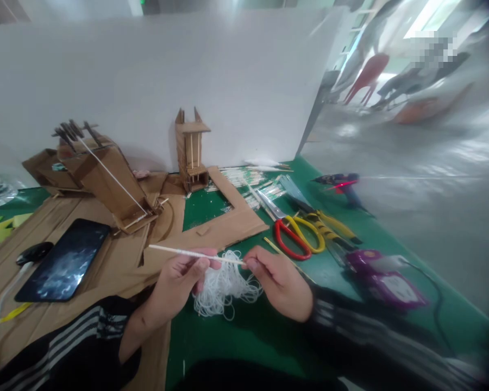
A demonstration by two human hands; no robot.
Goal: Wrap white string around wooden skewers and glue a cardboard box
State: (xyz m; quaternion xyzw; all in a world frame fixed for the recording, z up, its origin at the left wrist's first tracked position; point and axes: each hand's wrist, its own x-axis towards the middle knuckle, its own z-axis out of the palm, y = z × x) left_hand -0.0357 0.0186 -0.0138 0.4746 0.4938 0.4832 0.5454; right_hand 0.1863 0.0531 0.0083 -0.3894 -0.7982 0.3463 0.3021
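Between my two hands a thin pale wooden stick (167,250) is held nearly level, with white string wound along part of it. My left hand (185,274) pinches it near the middle, thumb on top. The fingers of my right hand (275,277) are closed round its right end. Just below the stick, a loose tangled heap of white string (220,296) lies on the green table. Red-and-yellow handled scissors (297,233) rest beyond my right hand. A flat cardboard piece (212,231) lies just past the stick.
A cardboard model with string (110,179) and a small cardboard tower (187,152) stand at the back. A phone (65,260) lies left on cardboard. Right are pliers (328,222), a glue gun (342,184), a purple power strip (385,277) and its cable. Sticks (244,176) lie behind.
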